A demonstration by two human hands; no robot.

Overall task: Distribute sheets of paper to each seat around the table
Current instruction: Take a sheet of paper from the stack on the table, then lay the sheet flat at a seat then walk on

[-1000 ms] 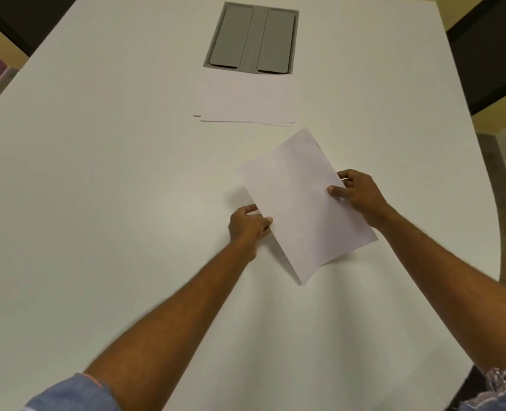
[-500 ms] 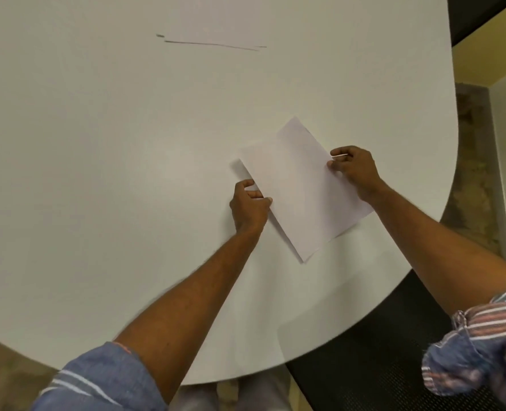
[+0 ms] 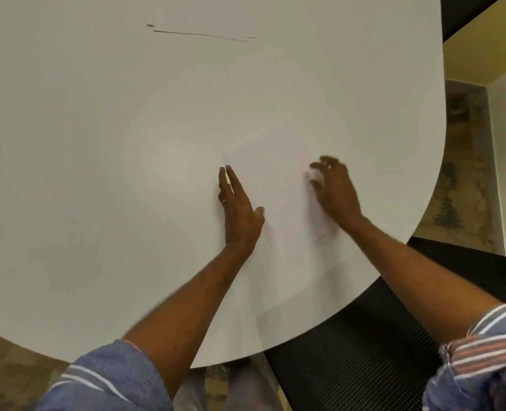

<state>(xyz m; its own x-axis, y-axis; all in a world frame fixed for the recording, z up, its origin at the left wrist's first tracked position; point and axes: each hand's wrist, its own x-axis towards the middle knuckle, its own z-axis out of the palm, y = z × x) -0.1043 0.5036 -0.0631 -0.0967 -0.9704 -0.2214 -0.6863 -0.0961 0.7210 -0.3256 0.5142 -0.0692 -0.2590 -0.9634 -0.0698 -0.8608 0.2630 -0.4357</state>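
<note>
A single white rectangular sheet of paper [image 3: 278, 197] lies flat on the white round-edged tabletop [image 3: 97, 143], turned at a slant, between the two hands. The left hand [image 3: 238, 212] rests along the sheet's left edge with its fingers [image 3: 234, 179] straight and close together, pointing away from the person. Its thumb reaches to the right onto the paper's margin, and it grips nothing. The right hand [image 3: 336, 192] is over the sheet's right edge, its fingers spread apart and only slightly bent, with nothing held. It is blurred, so whether its fingertips touch the paper cannot be told. The near corner of the sheet points back toward the person, just below and between the two wrists.

Well beyond the left hand's fingertips, toward the far side of the tabletop, lies a thin stack of white paper sheets [image 3: 204, 13]. Only the dark line of its near edge sets it off from the surface. Below the right forearm, tucked against the tabletop's curved rim, is a black mesh chair [image 3: 394, 336]. Both forearms are bare, with blue striped sleeves [image 3: 112, 378] pushed up toward the elbows.
</note>
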